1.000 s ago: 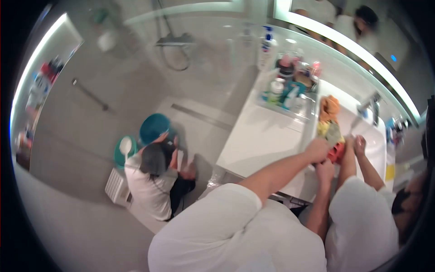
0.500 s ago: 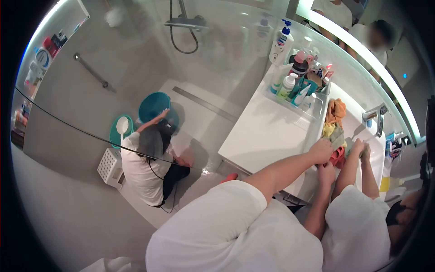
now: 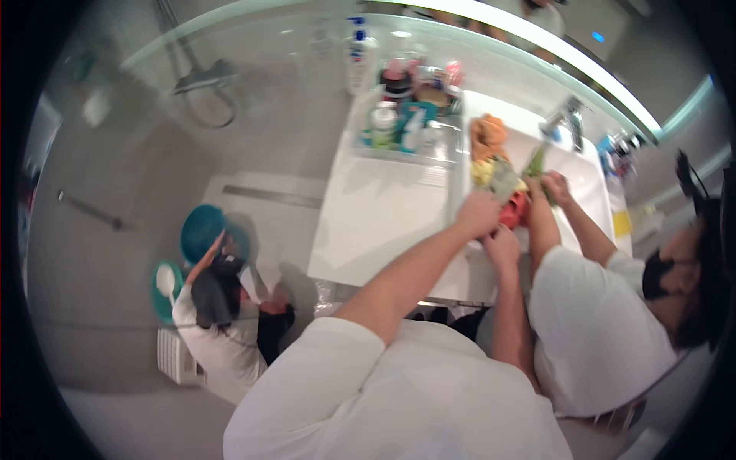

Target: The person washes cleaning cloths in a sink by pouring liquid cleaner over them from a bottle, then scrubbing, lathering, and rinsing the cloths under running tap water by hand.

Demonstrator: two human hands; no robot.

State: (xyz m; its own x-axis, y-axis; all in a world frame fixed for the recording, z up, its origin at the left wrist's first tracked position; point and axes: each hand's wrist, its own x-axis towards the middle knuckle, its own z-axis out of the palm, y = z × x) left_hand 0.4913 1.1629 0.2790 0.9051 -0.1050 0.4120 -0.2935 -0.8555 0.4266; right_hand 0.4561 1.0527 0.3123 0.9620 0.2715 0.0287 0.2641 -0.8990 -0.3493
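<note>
A red cloth (image 3: 515,210) lies bunched at the near left rim of the white sink (image 3: 571,165). My left hand (image 3: 480,214) is closed on its left side, fingers partly hidden. Just nearer to me, my right hand (image 3: 502,245) grips the lower end of the same cloth. Beyond my left hand, a grey-green cloth (image 3: 504,181) and a yellow cloth (image 3: 482,172) lie against each other. An orange cloth (image 3: 488,136) sits farther along the sink's left side. The picture is blurred by motion.
At my right, a co-worker's hands (image 3: 558,187) hold a green cloth (image 3: 536,162) over the sink, below the faucet (image 3: 563,123). Left of the sink, a clear tray (image 3: 441,153) of bottles stands on the white counter (image 3: 383,218). Another person crouches by a blue bucket (image 3: 201,234).
My view has swung to the right, so everything sits farther left. The co-worker's hands have moved apart, and the green cloth shows more. My hands remain on the red cloth.
</note>
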